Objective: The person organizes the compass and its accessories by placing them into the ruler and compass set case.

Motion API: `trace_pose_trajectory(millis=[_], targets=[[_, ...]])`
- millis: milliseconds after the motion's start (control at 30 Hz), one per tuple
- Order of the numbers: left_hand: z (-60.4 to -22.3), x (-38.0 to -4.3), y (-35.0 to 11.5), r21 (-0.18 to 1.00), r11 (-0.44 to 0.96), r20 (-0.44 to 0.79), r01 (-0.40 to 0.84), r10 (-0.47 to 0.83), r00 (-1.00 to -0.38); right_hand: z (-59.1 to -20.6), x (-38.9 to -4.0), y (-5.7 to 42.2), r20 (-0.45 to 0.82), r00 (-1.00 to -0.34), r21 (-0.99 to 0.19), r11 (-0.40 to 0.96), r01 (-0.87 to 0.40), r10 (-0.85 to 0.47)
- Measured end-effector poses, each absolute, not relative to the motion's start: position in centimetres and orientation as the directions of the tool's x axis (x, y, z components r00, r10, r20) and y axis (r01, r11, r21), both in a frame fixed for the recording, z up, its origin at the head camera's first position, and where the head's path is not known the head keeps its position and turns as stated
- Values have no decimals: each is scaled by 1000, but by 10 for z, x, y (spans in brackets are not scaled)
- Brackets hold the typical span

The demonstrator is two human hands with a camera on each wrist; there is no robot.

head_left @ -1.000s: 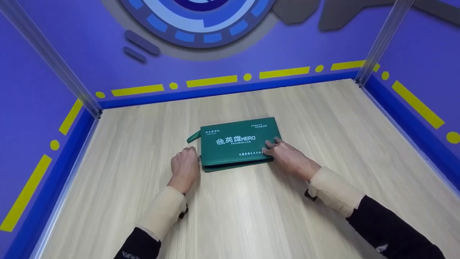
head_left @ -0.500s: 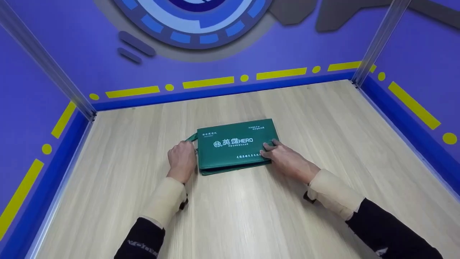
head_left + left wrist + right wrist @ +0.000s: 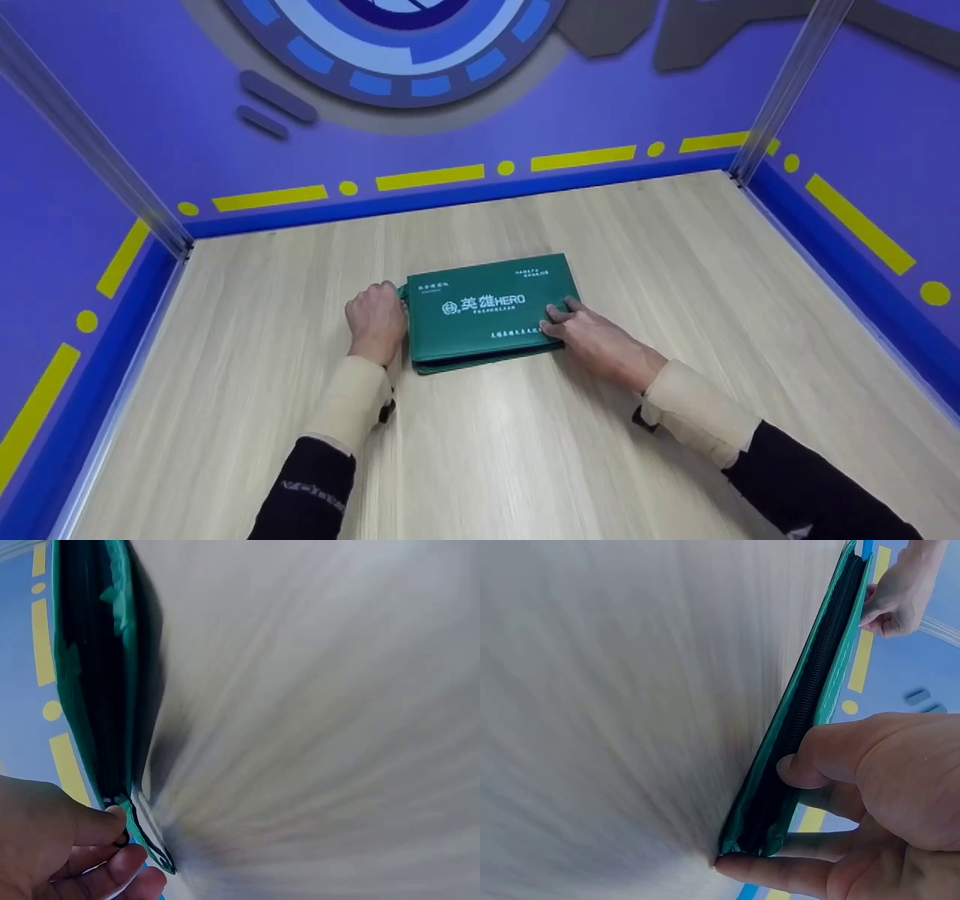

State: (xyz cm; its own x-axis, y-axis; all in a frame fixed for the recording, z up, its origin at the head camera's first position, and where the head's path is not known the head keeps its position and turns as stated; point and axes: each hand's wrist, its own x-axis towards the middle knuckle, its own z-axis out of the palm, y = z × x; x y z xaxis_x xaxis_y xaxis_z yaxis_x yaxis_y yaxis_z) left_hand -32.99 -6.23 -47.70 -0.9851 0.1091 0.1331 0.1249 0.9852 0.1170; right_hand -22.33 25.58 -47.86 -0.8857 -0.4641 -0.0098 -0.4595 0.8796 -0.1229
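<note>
A green zip case [image 3: 480,281] with white lettering that includes "HERO" lies flat on the table. At its left side, near the far corner, my left hand [image 3: 376,322] has its fingers curled. In the left wrist view, thumb and fingers pinch a small black zipper pull [image 3: 121,838] beside a green wrist strap [image 3: 160,858]. My right hand [image 3: 600,337] holds the near right corner, fingertips on the top cover. Its thumb presses the zipper side in the right wrist view, where the black zipper [image 3: 810,701] runs between green edges with its teeth meshed.
The wood-grain table [image 3: 480,465] reaches back to a blue-purple wall panel [image 3: 420,161] with yellow markings. Similar panels [image 3: 52,225] stand at both sides, joined by metal corner posts [image 3: 780,97].
My left hand has slid away from me along the case's left side, up to the strap, which it now mostly covers. The right hand keeps its place at the corner.
</note>
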Motion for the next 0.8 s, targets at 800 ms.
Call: trace_pose_trajectory(millis=[800], targets=[[-481,-355,-59,216,974,75,64,48,-996,-477,-221,261,-25,-858,-120,854,-506,-512]])
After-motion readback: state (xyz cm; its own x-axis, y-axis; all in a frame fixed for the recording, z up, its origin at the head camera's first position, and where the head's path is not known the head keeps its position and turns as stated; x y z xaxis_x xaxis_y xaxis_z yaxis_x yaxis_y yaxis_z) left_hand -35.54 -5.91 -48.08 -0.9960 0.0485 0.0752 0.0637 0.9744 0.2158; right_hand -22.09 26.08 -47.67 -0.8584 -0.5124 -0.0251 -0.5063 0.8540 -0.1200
